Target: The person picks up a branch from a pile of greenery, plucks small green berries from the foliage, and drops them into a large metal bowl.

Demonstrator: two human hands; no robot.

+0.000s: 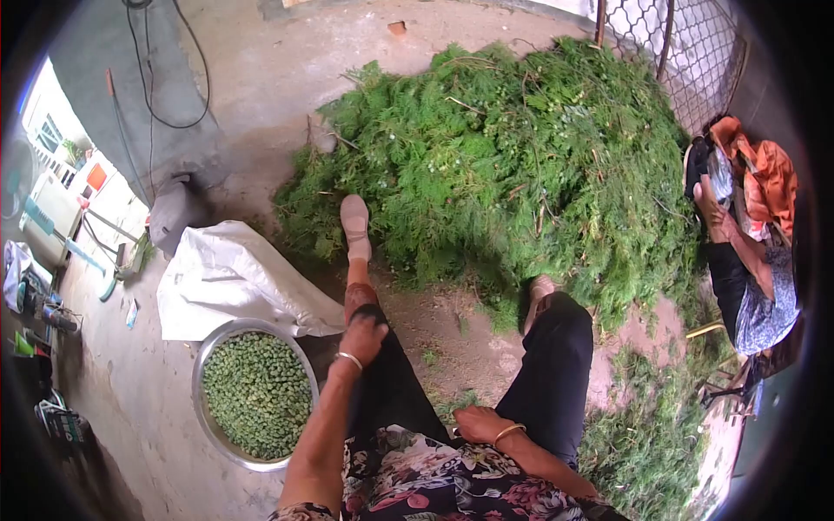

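My left hand (363,338), with a bangle at the wrist, is closed at my left knee. Its curled fingers appear to grip the black trouser leg (391,382), which is drawn up above the bare shin. Over my lap, my right hand (479,424) is closed against my thigh, beside the floral top (417,473); what its fingers hold, if anything, is hidden. A metal basin (202,425) full of small green cones or berries (256,395) stands left of my left arm. In front of my feet lies a big heap of green conifer branches (495,165).
A white sack (230,282) lies against the basin's far side, with a grey bag (174,213) behind it. At right sits another person (738,226) near orange cloth (769,178). Loose sprigs (643,434) cover the floor at lower right. Wire mesh (686,61) stands behind the heap.
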